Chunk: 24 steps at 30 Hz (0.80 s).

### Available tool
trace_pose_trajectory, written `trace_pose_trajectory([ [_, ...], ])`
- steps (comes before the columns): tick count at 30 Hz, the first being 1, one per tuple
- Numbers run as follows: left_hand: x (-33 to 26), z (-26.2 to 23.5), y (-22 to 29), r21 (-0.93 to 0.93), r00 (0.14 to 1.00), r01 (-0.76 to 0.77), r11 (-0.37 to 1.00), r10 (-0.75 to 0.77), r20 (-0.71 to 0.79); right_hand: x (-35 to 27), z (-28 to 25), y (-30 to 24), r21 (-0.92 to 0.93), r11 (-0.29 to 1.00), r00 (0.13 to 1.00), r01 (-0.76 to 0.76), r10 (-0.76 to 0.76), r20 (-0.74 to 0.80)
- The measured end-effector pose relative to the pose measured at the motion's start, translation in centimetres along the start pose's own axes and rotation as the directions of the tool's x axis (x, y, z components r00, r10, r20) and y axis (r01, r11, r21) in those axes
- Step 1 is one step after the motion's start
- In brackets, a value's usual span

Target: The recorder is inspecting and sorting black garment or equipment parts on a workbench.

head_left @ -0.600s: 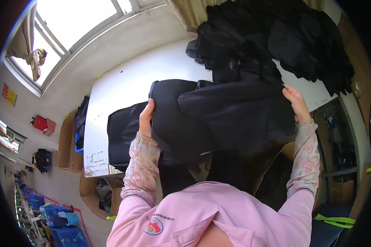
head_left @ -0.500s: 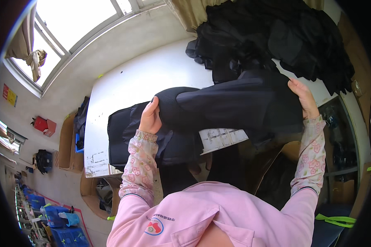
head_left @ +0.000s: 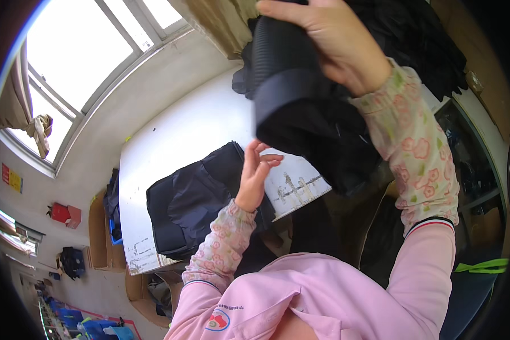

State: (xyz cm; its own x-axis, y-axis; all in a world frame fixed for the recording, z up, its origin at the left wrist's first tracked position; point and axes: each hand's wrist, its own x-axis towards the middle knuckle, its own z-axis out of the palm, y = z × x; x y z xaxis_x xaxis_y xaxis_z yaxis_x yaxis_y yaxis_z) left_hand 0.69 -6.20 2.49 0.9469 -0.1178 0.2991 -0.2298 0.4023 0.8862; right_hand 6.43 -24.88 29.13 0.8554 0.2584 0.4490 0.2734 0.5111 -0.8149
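A pink collared shirt (head_left: 334,289) fills the lower centre of the frame, a round blue-rimmed emblem (head_left: 217,321) on its chest; striped trim (head_left: 432,222) edges sleeves above pale, floral-printed oversleeves (head_left: 419,150) with gathered cuffs (head_left: 374,102).

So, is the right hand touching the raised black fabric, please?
Touching: the head view shows the right hand gripping the raised black fabric near its top.

One head-worn fisheye looks down — across the white table (head_left: 209,119)
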Motion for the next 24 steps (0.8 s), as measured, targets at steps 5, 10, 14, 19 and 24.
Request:
trace_pose_trajectory([
  [5,-0.5,5.7,2.2,0.104,0.983,-0.090,0.990,0.071,0.167,1.0,0.4,5.9,-0.289,0.941,0.982,0.178,-0.189,-0.012],
  [10,1.0,4.8,1.9,0.452,0.998,-0.015,0.892,-0.014,0.062,1.0,-0.4,8.9,-0.359,0.916,0.983,0.178,-0.180,0.028],
  [14,1.1,3.2,0.8,0.599,0.998,-0.013,0.801,-0.030,0.061,1.7,-0.1,7.8,-0.185,0.979,0.991,0.083,-0.101,-0.092],
  [19,2.1,-0.7,-1.8,0.684,0.956,-0.139,0.716,0.277,-0.096,2.0,3.0,4.5,-0.129,0.991,0.999,0.027,-0.029,-0.018],
  [24,1.5,-8.8,1.4,0.835,0.846,0.045,0.549,0.423,-0.324,4.3,5.7,5.3,-0.238,0.965,0.991,0.114,-0.093,0.096],
])
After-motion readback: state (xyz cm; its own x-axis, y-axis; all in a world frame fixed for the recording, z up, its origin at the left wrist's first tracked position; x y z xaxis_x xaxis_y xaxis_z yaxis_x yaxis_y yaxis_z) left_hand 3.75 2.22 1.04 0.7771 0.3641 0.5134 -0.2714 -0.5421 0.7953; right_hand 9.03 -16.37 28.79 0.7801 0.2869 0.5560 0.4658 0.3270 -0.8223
